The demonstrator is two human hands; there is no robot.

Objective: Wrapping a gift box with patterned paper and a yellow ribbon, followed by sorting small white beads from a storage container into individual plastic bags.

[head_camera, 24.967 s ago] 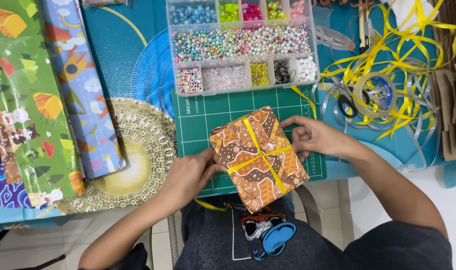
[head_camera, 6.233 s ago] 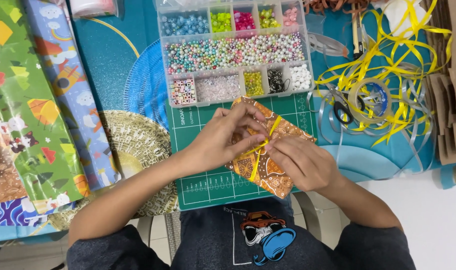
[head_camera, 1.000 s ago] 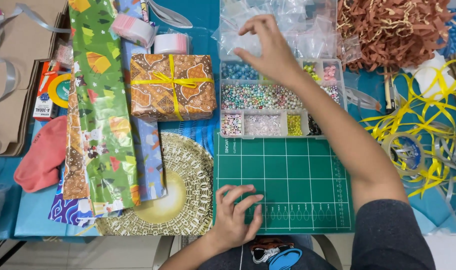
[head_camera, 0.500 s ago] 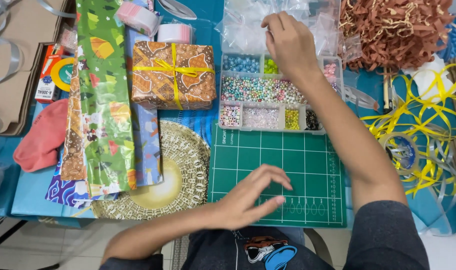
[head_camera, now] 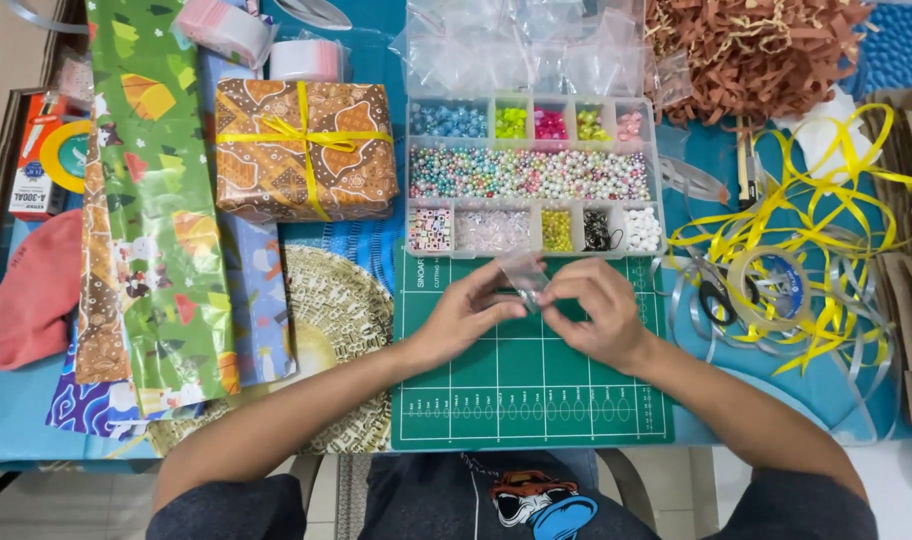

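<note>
Head view: small clear plastic bag (head_camera: 524,272) pinched between fingertips of left hand (head_camera: 466,312) and right hand (head_camera: 598,312); both clamped on it, above green cutting mat (head_camera: 536,400), just below bead organiser (head_camera: 532,175).

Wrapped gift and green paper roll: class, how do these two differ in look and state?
The wrapped gift is a closed box in brown patterned paper; the green paper roll is long, bright green with small pictures, and partly unrolled. The gift is tied with a yellow ribbon; the roll has none. The gift is squat, the roll runs far down the table. Both lie left of the green mat, away from both hands.
</note>
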